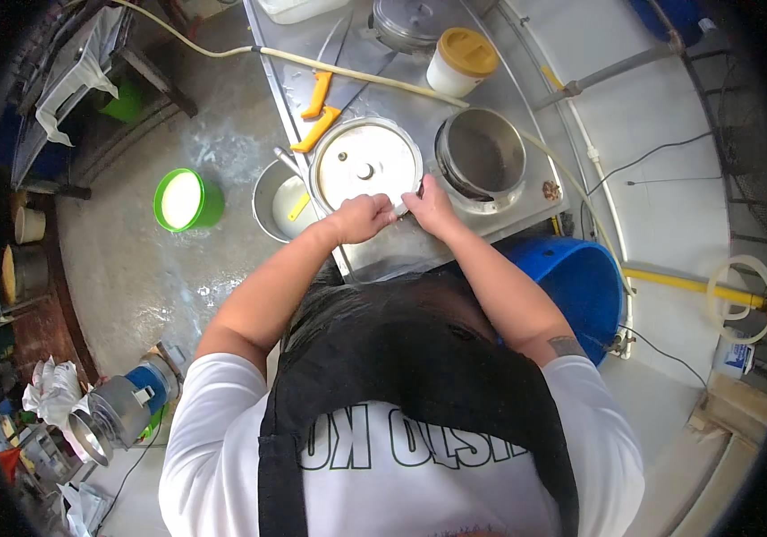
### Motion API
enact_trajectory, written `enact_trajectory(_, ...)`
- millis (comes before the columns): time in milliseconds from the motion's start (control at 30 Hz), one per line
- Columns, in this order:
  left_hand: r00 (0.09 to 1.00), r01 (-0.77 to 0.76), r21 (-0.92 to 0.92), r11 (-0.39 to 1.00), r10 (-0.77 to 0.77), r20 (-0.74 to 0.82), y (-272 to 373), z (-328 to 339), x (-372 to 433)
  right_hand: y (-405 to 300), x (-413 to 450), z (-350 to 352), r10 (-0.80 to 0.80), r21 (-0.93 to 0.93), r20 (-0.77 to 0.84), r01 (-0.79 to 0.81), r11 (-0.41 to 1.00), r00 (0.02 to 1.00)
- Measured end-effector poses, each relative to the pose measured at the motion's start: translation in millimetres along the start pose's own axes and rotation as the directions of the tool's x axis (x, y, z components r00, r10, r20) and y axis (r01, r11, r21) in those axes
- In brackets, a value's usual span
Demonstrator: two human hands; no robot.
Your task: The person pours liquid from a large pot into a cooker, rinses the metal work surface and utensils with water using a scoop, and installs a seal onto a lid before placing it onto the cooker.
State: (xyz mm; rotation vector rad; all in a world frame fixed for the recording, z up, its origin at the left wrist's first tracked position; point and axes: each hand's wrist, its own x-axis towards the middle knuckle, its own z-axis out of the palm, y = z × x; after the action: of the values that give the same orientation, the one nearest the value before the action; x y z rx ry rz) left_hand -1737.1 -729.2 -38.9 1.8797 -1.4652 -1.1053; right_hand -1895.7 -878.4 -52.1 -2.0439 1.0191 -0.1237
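A round, shiny metal lid (383, 151) with a central knob and a small valve lies in front of me on a stainless steel table (397, 258). What is under it is hidden. My left hand (364, 218) is at the lid's near rim, fingers curled against the edge. At the lid's near right edge, my right hand (431, 207) has its thumb and fingers closed on the rim. Just right of that hand stands an open metal pot (480, 153), dark inside. Two yellow-orange handles (318, 95) of long-bladed tools rest beyond the lid.
A white tub with an ochre lid (462, 62) and a lidded pot (407, 23) stand farther back; a hose (356, 76) crosses the table. Lower left are a metal pan (276, 208) and a green bucket of whitish contents (189, 199). A blue barrel (574, 282) stands right.
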Motion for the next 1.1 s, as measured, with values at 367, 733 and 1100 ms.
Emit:
enact_trajectory(367,0.976,-0.195,0.329,0.924,0.15,0.156,-20.5,2.5,-18.2,16.7,4.8,-27.4,-0.077,-0.113,0.03,0.08,0.99,0.997)
enact_trajectory(733,0.987,-0.067,0.458,0.886,-0.009,0.161,-37.3,5.7,-2.2,-18.8,-27.9,-0.7,-0.541,-0.455,0.331,0.633,0.626,0.773)
enact_trajectory(1100,0.967,-0.239,0.482,0.843,0.163,0.195,-52.7,-22.6,-34.6,-55.4,-24.1,-4.8,-0.317,-0.56,0.542,0.615,0.555,0.779)
